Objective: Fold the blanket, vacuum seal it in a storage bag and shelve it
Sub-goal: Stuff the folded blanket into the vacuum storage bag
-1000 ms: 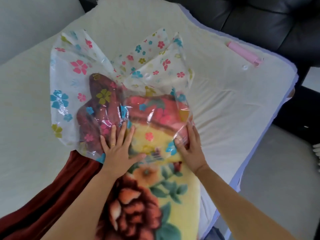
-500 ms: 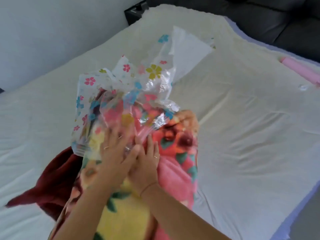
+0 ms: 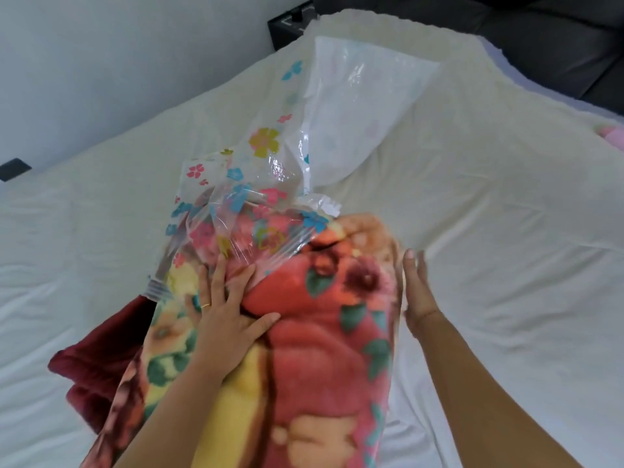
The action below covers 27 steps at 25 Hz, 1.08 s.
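Two open grips: left hand (image 3: 229,319) pins the floral fleece blanket (image 3: 320,349), probably so the clear flower-print bag (image 3: 260,184) slips on; right hand (image 3: 418,295) flanks it.

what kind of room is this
Most likely a bedroom: a wide cream-sheeted bed, dark padded furniture behind it, perhaps a headboard, and a small dark unit beside the bed against the white wall.

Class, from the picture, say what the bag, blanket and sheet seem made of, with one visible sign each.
The bag: thin plastic film, glossy; it glints, crinkles and shows the blanket through it. The blanket: plush fleece, probably synthetic; fuzzy, matte printed pile. The sheet: woven cloth, perhaps cotton; matte, softly wrinkled.
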Each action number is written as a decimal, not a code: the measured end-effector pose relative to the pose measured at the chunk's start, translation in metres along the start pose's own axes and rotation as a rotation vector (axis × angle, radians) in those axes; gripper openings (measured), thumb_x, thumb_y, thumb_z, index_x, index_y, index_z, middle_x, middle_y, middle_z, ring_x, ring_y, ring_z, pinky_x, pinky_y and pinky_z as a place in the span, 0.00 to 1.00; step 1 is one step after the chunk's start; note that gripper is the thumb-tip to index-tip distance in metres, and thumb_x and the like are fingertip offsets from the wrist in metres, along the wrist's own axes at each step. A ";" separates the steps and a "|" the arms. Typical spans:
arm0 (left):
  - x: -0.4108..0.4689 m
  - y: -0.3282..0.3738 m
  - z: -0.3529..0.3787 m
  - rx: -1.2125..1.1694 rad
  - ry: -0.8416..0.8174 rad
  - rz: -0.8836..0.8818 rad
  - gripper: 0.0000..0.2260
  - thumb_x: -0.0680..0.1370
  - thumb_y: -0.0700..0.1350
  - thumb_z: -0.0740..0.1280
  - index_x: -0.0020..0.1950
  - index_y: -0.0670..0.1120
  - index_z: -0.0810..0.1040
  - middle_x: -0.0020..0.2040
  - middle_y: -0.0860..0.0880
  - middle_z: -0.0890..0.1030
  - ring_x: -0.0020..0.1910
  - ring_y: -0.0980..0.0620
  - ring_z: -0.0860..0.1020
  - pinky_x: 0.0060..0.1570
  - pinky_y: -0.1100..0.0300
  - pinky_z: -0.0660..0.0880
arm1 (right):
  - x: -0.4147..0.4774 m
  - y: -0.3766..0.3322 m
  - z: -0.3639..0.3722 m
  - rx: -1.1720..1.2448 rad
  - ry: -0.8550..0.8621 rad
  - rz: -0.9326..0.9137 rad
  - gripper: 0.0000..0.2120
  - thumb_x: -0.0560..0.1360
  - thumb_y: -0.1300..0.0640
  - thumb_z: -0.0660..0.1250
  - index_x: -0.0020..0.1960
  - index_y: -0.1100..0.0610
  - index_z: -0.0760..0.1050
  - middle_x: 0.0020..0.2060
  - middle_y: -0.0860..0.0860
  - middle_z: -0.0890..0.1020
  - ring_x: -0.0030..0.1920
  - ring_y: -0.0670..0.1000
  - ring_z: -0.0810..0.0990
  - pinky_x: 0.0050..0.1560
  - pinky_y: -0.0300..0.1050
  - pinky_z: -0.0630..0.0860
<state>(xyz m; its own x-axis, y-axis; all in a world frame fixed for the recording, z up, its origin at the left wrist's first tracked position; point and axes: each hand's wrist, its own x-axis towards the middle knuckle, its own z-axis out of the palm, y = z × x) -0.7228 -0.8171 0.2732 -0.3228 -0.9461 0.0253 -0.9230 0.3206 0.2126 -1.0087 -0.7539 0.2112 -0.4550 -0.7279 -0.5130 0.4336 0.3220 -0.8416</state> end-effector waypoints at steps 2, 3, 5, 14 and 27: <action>0.002 0.000 -0.011 -0.009 0.049 -0.030 0.39 0.63 0.76 0.56 0.71 0.62 0.62 0.78 0.53 0.51 0.77 0.48 0.43 0.69 0.32 0.47 | 0.008 0.006 0.013 0.100 -0.242 -0.008 0.42 0.64 0.27 0.68 0.73 0.45 0.64 0.69 0.53 0.73 0.68 0.54 0.73 0.71 0.60 0.64; 0.004 -0.002 -0.021 -0.007 0.094 -0.052 0.37 0.64 0.75 0.56 0.70 0.60 0.64 0.78 0.53 0.51 0.77 0.48 0.43 0.69 0.34 0.44 | -0.001 0.004 0.027 0.052 -0.286 -0.052 0.38 0.66 0.30 0.68 0.71 0.47 0.68 0.64 0.53 0.77 0.65 0.54 0.76 0.69 0.57 0.68; 0.009 -0.002 -0.049 -0.027 0.193 -0.026 0.35 0.69 0.72 0.53 0.69 0.53 0.67 0.78 0.49 0.56 0.77 0.46 0.48 0.71 0.40 0.41 | -0.030 -0.006 0.062 -0.074 -0.282 -0.201 0.30 0.69 0.35 0.67 0.66 0.48 0.71 0.59 0.49 0.81 0.60 0.48 0.78 0.63 0.45 0.73; 0.059 0.016 -0.154 0.005 -0.055 -0.329 0.44 0.65 0.69 0.68 0.75 0.52 0.58 0.70 0.45 0.68 0.69 0.43 0.67 0.65 0.49 0.64 | -0.127 -0.017 0.205 -0.858 -0.492 -0.550 0.34 0.73 0.30 0.51 0.76 0.39 0.50 0.76 0.38 0.50 0.77 0.48 0.51 0.72 0.53 0.58; 0.055 -0.078 -0.099 0.217 0.437 -0.247 0.24 0.69 0.58 0.72 0.56 0.44 0.73 0.55 0.43 0.77 0.52 0.38 0.76 0.52 0.46 0.71 | 0.050 -0.008 0.188 -0.186 -0.251 -0.107 0.43 0.65 0.22 0.58 0.75 0.37 0.55 0.77 0.50 0.58 0.75 0.52 0.60 0.75 0.54 0.56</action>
<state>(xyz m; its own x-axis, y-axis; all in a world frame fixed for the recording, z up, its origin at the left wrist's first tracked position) -0.6483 -0.8987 0.3543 -0.0166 -0.9102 0.4139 -0.9973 0.0447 0.0584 -0.8886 -0.9064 0.2243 -0.2747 -0.8826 -0.3816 0.2339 0.3236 -0.9168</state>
